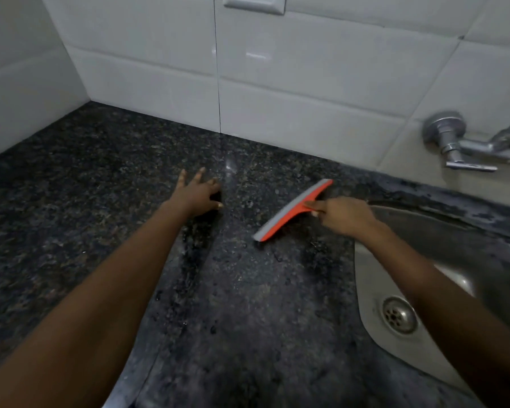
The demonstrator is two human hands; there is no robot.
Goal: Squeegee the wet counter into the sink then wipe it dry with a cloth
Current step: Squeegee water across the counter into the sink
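An orange squeegee [292, 212] with a grey rubber blade rests its blade on the dark speckled granite counter [100, 201], just left of the steel sink [454, 260]. My right hand [345, 214] is shut on its handle, forefinger pointing along it. My left hand [196, 194] lies flat on the counter to the left of the squeegee, fingers spread, holding nothing. Water streaks and droplets show on the counter between my arms. No cloth is in view.
White tiled walls close the counter at the back and left. A chrome wall tap [460, 145] sticks out above the sink at the right. The sink drain [399, 315] is near my right forearm. A white socket plate [253, 2] sits on the wall at the top.
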